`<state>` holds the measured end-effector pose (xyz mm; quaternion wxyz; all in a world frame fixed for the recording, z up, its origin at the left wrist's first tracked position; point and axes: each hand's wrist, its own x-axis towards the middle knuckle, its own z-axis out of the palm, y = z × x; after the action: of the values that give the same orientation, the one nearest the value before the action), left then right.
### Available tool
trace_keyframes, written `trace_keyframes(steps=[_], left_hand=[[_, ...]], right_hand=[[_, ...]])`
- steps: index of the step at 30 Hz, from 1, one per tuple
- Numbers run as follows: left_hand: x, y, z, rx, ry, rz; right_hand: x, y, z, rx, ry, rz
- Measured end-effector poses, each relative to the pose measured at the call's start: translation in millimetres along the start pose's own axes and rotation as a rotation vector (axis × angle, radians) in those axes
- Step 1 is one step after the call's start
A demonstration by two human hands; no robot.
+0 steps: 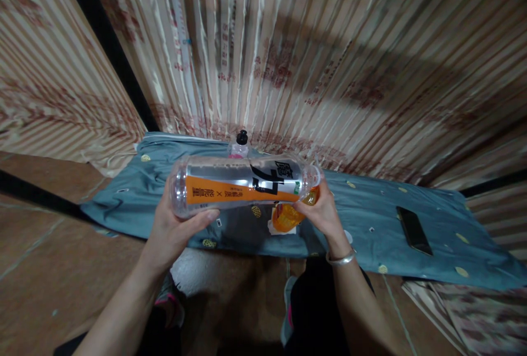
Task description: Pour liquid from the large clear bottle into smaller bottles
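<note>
A clear plastic drink bottle [226,191] with an orange and silver label lies sideways in the air above the bench, its neck to the right. My left hand [167,232] is wrapped round its base end, the thumb along the lower side. My right hand [323,210] closes round the neck end; its fingertips are partly hidden. Just below that neck stands an amber-orange container [286,216] on a white tissue [275,230]. Whether my right hand also touches this container I cannot tell. Behind the bottle, a small bottle with a black cap [241,137] is partly covered.
A low bench [358,224] is covered in blue-green patterned cloth. A dark phone [414,230] lies on its right part. Striped curtains [263,71] hang behind, with a black pole [109,43] at the left. My legs and shoes are below, on the tiled floor [45,235].
</note>
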<state>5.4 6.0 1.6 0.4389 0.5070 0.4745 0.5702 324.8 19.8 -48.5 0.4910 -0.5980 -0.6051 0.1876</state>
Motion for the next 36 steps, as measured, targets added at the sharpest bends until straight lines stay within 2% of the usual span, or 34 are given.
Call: trace_keyframes(steps=[12,18,36], left_hand=[[-0.1,1.0,0.8,-0.038,0.015,-0.008],[-0.1,4.1,-1.5,0.014,-0.046,0.004],[-0.4,5.8,1.9,0.004,-0.004,-0.02]], right_hand=[[0.5,-2.0,-0.7,0.001,0.004,0.0],[0.0,-2.4,-0.2,0.004,0.004,0.005],[0.8,-1.9,-0.3,0.014,0.001,0.003]])
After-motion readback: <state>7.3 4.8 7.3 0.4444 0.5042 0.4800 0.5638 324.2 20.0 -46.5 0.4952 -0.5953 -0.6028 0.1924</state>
